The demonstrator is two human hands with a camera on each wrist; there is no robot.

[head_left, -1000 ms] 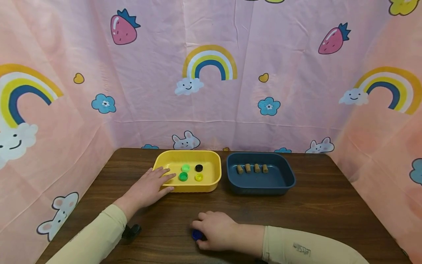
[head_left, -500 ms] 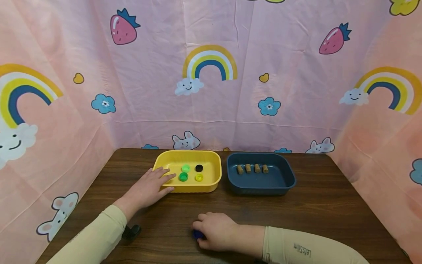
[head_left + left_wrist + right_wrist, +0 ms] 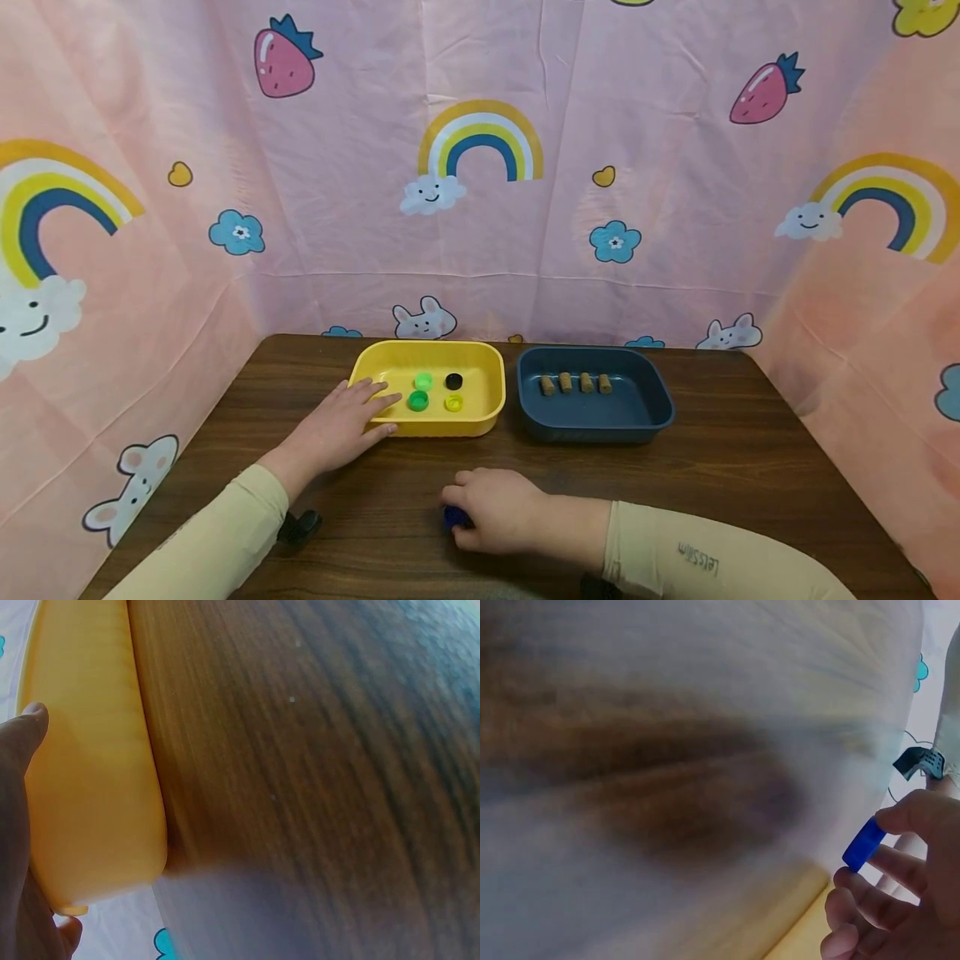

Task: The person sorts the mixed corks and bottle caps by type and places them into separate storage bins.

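Note:
My right hand (image 3: 498, 510) pinches a blue bottle cap (image 3: 865, 844) on its edge between thumb and fingers, over the front middle of the table. In the head view the fingers hide part of that cap. At the yellow bin (image 3: 450, 428), my left hand (image 3: 337, 425) rests on the left front rim, fingers spread over the inside and thumb along the outer wall. Inside this bin lie a light green cap (image 3: 423, 381), a darker green cap (image 3: 418, 401), a black cap (image 3: 453, 381) and a yellow cap (image 3: 453, 403).
To the right of the yellow bin stands a dark blue bin (image 3: 600, 434), with several corks (image 3: 586, 382) in a row inside. Both are near the back edge of the brown wooden table (image 3: 720, 475). A patterned pink cloth (image 3: 487, 242) surrounds the table at the back and sides.
My right hand has risen slightly and moved a little forward with the blue bottle cap. My left hand stays on the yellow bin.

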